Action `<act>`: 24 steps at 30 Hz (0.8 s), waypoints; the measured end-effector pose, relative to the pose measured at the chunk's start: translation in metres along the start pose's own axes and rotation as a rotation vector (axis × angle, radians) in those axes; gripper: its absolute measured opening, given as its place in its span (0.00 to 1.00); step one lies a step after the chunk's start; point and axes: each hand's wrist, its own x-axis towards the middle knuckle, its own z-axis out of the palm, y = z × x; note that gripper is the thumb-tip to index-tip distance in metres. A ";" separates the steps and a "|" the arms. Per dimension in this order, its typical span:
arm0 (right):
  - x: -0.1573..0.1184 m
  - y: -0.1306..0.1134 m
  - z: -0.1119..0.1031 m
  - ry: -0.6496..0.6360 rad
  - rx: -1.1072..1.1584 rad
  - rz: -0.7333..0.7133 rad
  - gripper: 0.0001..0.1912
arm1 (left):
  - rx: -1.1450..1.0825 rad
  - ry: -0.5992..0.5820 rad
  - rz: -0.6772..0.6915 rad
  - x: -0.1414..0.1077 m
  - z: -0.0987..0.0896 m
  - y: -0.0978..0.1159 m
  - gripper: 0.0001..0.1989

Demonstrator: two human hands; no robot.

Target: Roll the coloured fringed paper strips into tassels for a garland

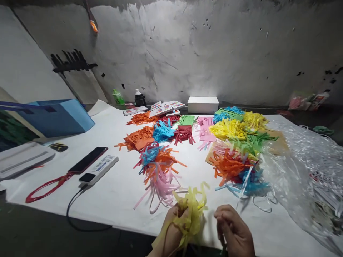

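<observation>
My left hand [175,225] is closed around a yellow tissue-paper tassel [193,210], whose thin strips splay upward and hang over my fingers. To its right, my right hand [233,228] is curled with thumb and fingers drawn together; whatever it pinches, if anything, is hidden. Just beyond my left hand lies a pink tassel [162,182], touching orange and blue ones in a string of tassels. Another row, with a red-orange tassel [229,164] and a blue tassel [253,182] trailing white string, rests farther right.
A phone [88,160] with a red strap and a white cabled device [99,170] lie at left, near a blue bag [60,116]. Small boxes [163,109] and a white box [203,104] stand at the back. Clear plastic wrap [292,189] covers the right side.
</observation>
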 end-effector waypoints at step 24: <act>-0.012 -0.036 0.002 -0.044 -0.133 0.126 0.13 | 0.185 -0.193 0.203 -0.033 -0.001 -0.010 0.10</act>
